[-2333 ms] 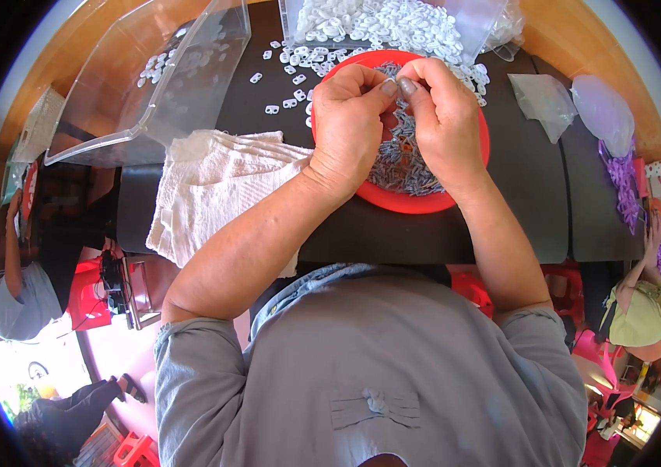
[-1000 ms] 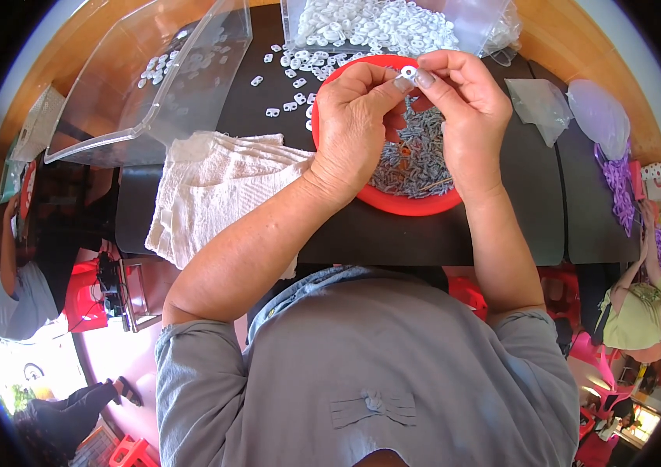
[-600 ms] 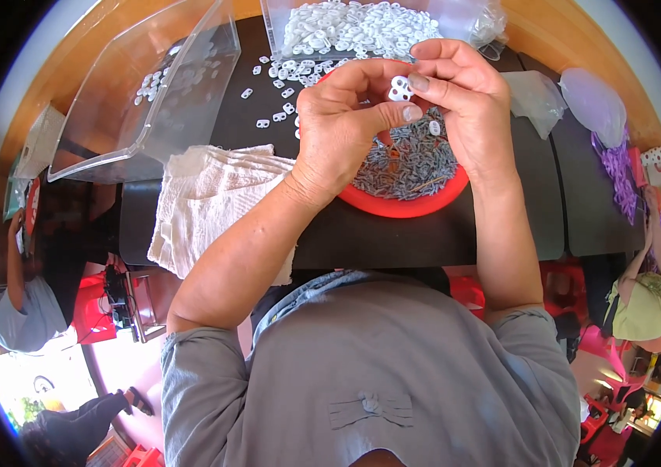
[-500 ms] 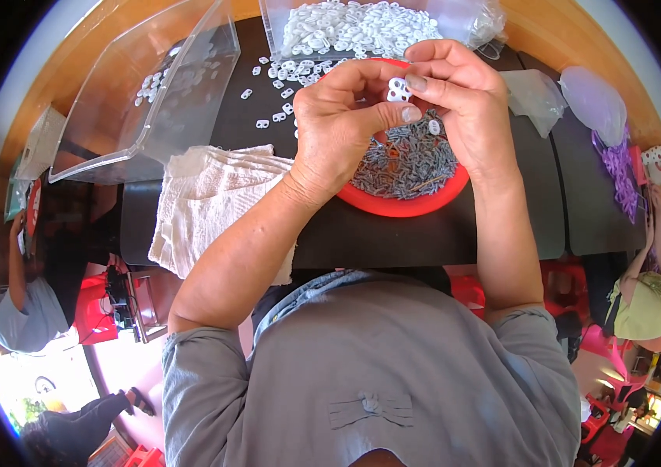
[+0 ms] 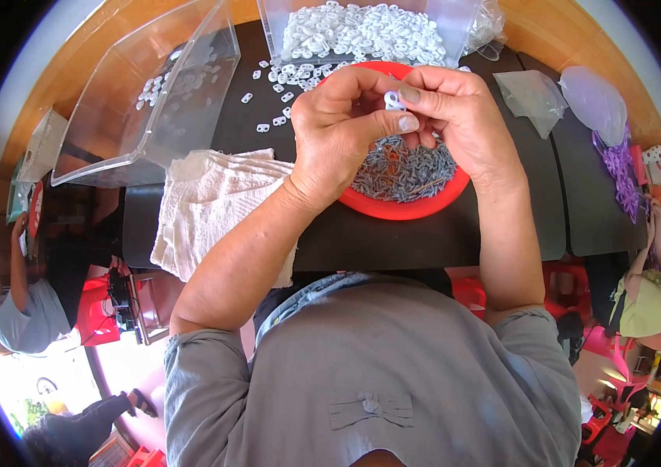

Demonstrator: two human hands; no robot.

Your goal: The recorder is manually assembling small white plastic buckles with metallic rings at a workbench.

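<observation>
Above a red basin [image 5: 392, 208], my two hands meet around a small white plastic piece with holes [image 5: 393, 100]. My left hand [image 5: 324, 140] pinches it between thumb and curled fingers. The thumb and fingertips of my right hand [image 5: 472, 128] press in from the other side, also closed on the piece. Its lower part is hidden behind the fingers. Beneath the hands, the basin holds many small grey screw-like pieces [image 5: 404, 175], with a bit of orange among them.
A clear bin of white pieces [image 5: 361, 35] stands behind the basin, with loose ones [image 5: 279, 88] nearby. At the left a clear bin [image 5: 143, 128] lies tipped beside a cream cloth [image 5: 217, 194]. Plastic bags [image 5: 531, 101] lie right. Other people [image 5: 649, 300] sit at both sides.
My right hand's raised fingers have come down and closed in toward the white piece. The piece has shifted slightly and turned, with less of it showing.
</observation>
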